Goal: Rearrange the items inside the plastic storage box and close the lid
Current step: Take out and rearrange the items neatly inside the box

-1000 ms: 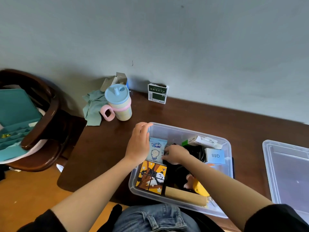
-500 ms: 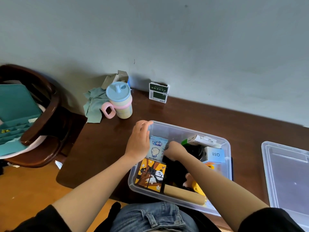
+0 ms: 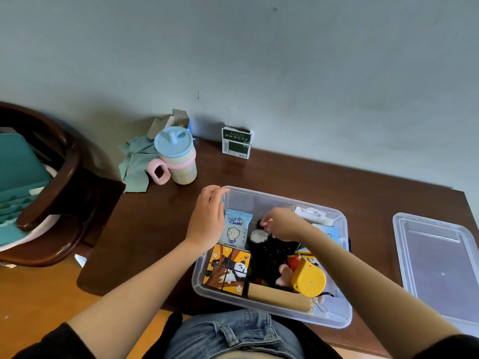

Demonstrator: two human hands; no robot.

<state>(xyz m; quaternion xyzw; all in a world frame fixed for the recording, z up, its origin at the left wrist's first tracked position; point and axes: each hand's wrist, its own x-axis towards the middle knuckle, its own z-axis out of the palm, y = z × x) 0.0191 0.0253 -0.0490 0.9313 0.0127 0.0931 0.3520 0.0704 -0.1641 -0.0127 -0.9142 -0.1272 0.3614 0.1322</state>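
Brown table [image 3: 311, 177] — storage box [image 3: 285, 200] lengthwise left-right, left hand [image 3: 207, 218] fingers relaxed, right hand [image 3: 285, 224] pinching unclear item.

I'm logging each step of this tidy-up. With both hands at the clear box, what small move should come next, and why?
Probably the right hand should tuck the black item with the white patch it pinches down beside the blue wet-wipes pack. The left hand rests on the clear plastic storage box at its rim, and the clear lid lies apart on the table.
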